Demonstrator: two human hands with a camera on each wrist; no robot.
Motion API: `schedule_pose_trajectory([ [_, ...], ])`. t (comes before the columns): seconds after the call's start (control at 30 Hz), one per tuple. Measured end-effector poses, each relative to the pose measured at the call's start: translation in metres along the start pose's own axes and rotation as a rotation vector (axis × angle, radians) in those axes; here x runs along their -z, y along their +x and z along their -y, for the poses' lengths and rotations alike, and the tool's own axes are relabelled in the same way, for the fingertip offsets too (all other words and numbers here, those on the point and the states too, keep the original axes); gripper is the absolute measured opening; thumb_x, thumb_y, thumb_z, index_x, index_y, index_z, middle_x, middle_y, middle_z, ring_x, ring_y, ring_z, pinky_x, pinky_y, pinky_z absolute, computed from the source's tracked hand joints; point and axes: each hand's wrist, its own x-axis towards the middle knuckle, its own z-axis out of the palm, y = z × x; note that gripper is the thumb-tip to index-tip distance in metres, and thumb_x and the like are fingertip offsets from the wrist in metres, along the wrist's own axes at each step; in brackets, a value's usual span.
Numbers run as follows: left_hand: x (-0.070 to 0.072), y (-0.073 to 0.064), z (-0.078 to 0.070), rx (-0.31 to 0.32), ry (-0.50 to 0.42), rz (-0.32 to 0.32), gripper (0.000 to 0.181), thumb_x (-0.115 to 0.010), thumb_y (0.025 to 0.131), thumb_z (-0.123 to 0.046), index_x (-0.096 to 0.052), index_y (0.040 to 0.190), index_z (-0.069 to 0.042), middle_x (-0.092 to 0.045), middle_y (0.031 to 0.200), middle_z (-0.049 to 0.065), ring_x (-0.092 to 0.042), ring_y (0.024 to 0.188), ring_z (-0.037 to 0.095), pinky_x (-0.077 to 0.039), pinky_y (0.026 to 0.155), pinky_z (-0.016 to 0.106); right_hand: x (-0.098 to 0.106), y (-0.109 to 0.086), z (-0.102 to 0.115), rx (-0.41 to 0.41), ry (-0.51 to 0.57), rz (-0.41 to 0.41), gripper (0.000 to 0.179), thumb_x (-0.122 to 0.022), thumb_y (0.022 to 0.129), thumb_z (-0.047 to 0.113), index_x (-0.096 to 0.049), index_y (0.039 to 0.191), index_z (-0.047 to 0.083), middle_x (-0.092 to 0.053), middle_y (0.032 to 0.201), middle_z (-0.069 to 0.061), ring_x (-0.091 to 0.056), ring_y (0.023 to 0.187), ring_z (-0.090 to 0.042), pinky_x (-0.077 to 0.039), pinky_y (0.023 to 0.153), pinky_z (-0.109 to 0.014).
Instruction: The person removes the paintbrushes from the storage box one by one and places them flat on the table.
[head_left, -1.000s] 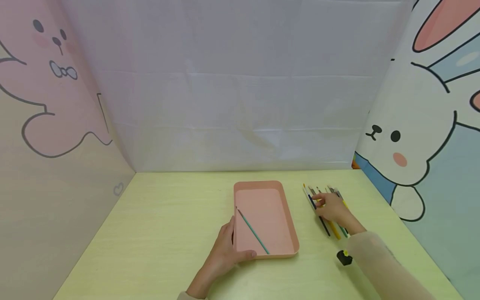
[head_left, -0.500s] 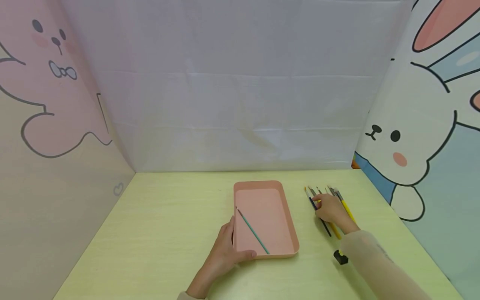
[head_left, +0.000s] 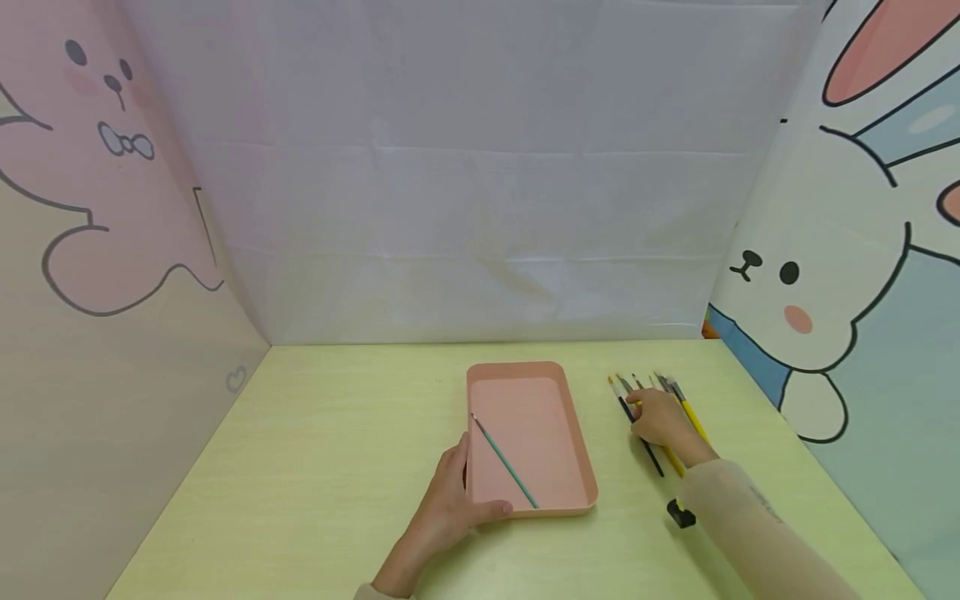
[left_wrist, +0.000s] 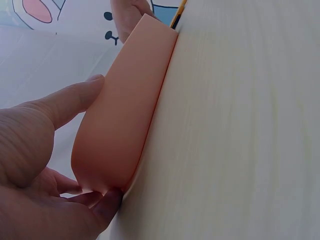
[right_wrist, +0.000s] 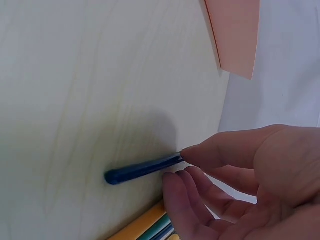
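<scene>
A pink rectangular tray [head_left: 528, 442] lies on the table, holding one thin teal paintbrush [head_left: 504, 458] set diagonally along its left side. My left hand [head_left: 448, 500] grips the tray's near left corner, thumb on the near side and fingers round the left wall; the left wrist view shows the thumb and fingers against the pink wall. To the right of the tray, my right hand [head_left: 662, 417] pinches a dark blue paintbrush [right_wrist: 145, 169] between thumb and fingertips. Under and around that hand lie several more paintbrushes [head_left: 688, 408], partly hidden by it.
The pale wooden table [head_left: 337, 433] meets a white cloth backdrop [head_left: 465, 208] at the far edge. Printed side panels, one with a white rabbit [head_left: 817, 292], border it left and right. A small black device [head_left: 681, 514] hangs by the right wrist.
My right hand has shifted only a little, and the dark blue paintbrush has slid slightly toward me. The left hand, the tray and the teal paintbrush have stayed still.
</scene>
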Motion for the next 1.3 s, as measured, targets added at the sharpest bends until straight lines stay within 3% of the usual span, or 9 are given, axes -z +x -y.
schedule_pose_trajectory([
  [0.2,0.000,0.000,0.000,0.000,0.004,0.002,0.129,-0.100,0.071,-0.035,-0.020,0.171,-0.014,-0.039,0.158,0.023,-0.053,0.126,0.031,-0.044,0.106,0.054,0.007,-0.005,0.005,0.056,0.040,-0.036,0.052,-0.064,0.080,-0.007,-0.063,0.132,-0.015,-0.066,0.095,-0.018,-0.052,0.077,-0.026,-0.046,0.071,-0.041],
  [0.37,0.000,0.000,0.000,-0.014,-0.004,0.005,0.130,-0.100,0.072,-0.034,-0.019,0.171,-0.013,-0.038,0.158,0.024,-0.053,0.125,0.032,-0.044,0.106,0.055,0.020,-0.010,0.025,0.132,0.070,-0.060,0.054,-0.071,0.085,0.000,-0.062,0.137,-0.012,-0.071,0.108,-0.027,-0.060,0.073,-0.027,-0.048,0.070,-0.043],
  [0.5,0.000,0.001,0.000,-0.011,0.000,0.003,0.130,-0.100,0.072,-0.034,-0.019,0.171,-0.011,-0.037,0.159,0.024,-0.053,0.126,0.033,-0.044,0.106,0.055,0.029,-0.012,0.045,0.166,0.122,-0.035,0.056,-0.074,0.090,0.009,-0.060,0.142,-0.008,-0.070,0.121,-0.031,-0.070,0.086,-0.035,-0.055,0.075,-0.047],
  [0.63,-0.001,0.001,0.000,-0.007,0.004,0.002,0.130,-0.100,0.072,-0.033,-0.019,0.171,-0.009,-0.037,0.159,0.025,-0.053,0.127,0.034,-0.043,0.107,0.056,0.033,-0.013,0.062,0.161,0.250,0.027,0.060,-0.075,0.093,0.012,-0.056,0.148,-0.003,-0.065,0.131,-0.031,-0.070,0.105,-0.040,-0.059,0.080,-0.047],
  [0.87,0.000,0.000,0.000,-0.015,0.008,0.002,0.127,-0.100,0.072,-0.032,-0.021,0.171,-0.016,-0.039,0.158,0.023,-0.053,0.127,0.033,-0.044,0.106,0.056,0.024,-0.008,0.090,0.140,0.512,0.138,0.067,-0.075,0.096,0.010,-0.047,0.156,0.002,-0.056,0.141,-0.031,-0.071,0.104,-0.030,-0.061,0.083,-0.044],
  [1.3,0.000,0.001,0.003,-0.018,0.001,0.008,0.125,-0.099,0.072,-0.035,-0.024,0.170,-0.020,-0.041,0.157,0.020,-0.049,0.132,0.032,-0.042,0.106,0.054,-0.010,-0.009,0.130,0.169,0.576,0.203,0.065,-0.078,0.090,0.007,-0.053,0.150,0.003,-0.058,0.135,-0.029,-0.070,0.095,-0.026,-0.061,0.080,-0.043],
])
